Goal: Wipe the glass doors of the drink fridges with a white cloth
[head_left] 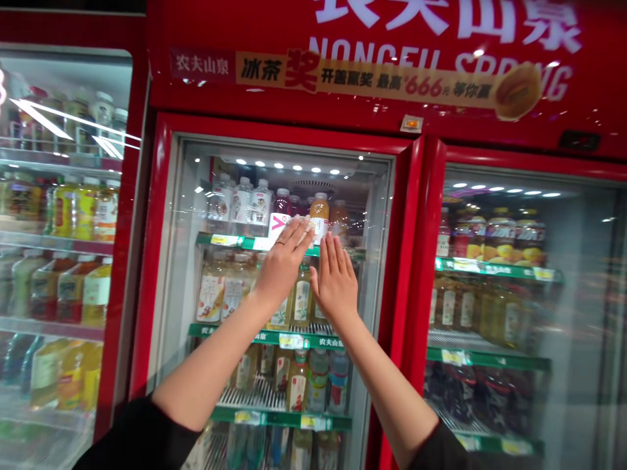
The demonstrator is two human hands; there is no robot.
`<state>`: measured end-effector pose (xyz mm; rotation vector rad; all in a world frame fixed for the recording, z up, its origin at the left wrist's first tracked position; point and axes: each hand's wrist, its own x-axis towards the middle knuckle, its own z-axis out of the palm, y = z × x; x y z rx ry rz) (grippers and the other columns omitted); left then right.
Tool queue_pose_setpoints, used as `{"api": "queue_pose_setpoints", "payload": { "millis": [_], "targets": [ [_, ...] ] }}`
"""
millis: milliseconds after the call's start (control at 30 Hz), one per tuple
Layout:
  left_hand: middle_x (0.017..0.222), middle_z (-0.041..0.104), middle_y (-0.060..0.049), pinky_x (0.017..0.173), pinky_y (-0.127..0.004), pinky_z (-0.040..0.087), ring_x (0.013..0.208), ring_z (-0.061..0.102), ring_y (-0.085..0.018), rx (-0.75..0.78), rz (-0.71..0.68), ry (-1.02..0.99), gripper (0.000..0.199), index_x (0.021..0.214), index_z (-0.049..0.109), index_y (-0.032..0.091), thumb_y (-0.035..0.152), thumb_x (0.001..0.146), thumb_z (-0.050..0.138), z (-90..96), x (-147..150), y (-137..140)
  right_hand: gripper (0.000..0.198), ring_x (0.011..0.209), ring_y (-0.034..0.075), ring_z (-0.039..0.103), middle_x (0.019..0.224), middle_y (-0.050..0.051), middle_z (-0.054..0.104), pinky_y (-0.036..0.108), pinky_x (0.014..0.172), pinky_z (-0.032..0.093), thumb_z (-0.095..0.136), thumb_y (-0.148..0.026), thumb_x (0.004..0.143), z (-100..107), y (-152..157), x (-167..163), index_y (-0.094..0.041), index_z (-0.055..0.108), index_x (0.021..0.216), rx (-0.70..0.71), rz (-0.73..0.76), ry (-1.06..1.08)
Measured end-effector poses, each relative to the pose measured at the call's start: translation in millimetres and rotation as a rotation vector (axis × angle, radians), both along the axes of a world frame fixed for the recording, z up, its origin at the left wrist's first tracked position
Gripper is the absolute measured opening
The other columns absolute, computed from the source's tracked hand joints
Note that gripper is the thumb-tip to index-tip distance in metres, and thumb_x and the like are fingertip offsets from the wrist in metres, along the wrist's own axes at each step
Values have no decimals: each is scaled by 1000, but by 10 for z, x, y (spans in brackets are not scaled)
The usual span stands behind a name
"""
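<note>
My left hand (283, 260) is raised in front of the glass door (377, 261) of a red-framed drinks cooler, its fingers stretched out flat and a ring on one finger. Something pale shows at its fingertips; whether it is a cloth or a bottle label behind the glass I cannot tell. To its right, my right hand (337, 277) is held up flat with fingers extended and thumb apart, and nothing shows in it. Both palms face the door. Behind the hands, an orange drink bottle (319, 207) and a white-labelled dark bottle (280, 212) stand on the top shelf.
Green-edged shelves (267, 412) hold rows of bottled drinks inside the cooler. Another red-framed door (578, 261) is on the right, and a lit drinks cooler (110, 274) stands on the left. Above runs a red sign panel (274, 26) with a yellow banner strip (362, 77).
</note>
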<state>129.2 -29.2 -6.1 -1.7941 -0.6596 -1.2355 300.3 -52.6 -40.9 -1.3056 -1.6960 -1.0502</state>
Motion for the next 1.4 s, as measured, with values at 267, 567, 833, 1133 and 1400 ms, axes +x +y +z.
{"api": "queue_pose_setpoints", "payload": {
  "millis": [267, 567, 833, 1133, 1400],
  "targets": [
    [183, 41, -5, 142, -47, 36, 175, 28, -22, -113, -28, 26, 80, 177, 43, 29, -2, 103, 40, 554, -16, 4, 71, 173, 25, 34, 186, 2, 35, 45, 141, 39, 41, -35, 117, 190, -224, 457, -29, 19, 184, 7, 152, -223],
    [178, 49, -13, 136, -50, 46, 172, 37, -26, -77, 44, 184, 77, 172, 48, 21, -5, 100, 48, 4, 219, -133, 69, 170, 24, 40, 182, 3, 42, 51, 139, 44, 42, -21, 116, 265, -185, 1041, -28, 24, 183, 113, 182, -301],
    [181, 45, -8, 138, -52, 45, 174, 30, -25, 2, 9, 8, 88, 177, 41, 26, -11, 97, 39, 283, 378, 32, 79, 166, 26, 48, 178, 9, 50, 53, 134, 51, 40, -17, 115, 110, -105, 1217, -26, 2, 184, 381, 219, -160],
    [180, 48, -5, 141, -52, 40, 174, 33, -23, -73, -62, 65, 83, 174, 46, 27, -8, 100, 39, 228, 645, -18, 73, 170, 31, 40, 179, 11, 48, 65, 142, 35, 37, -17, 113, 125, -115, 1154, -21, 19, 183, 268, 173, -50],
    [181, 46, -4, 141, -56, 38, 174, 30, -24, -50, -93, -103, 89, 177, 41, 31, -10, 97, 37, 331, 610, 71, 84, 173, 32, 35, 186, 14, 36, 67, 141, 36, 36, -14, 110, 95, -56, 1172, -24, -2, 184, 318, 177, 15]
  ]
}}
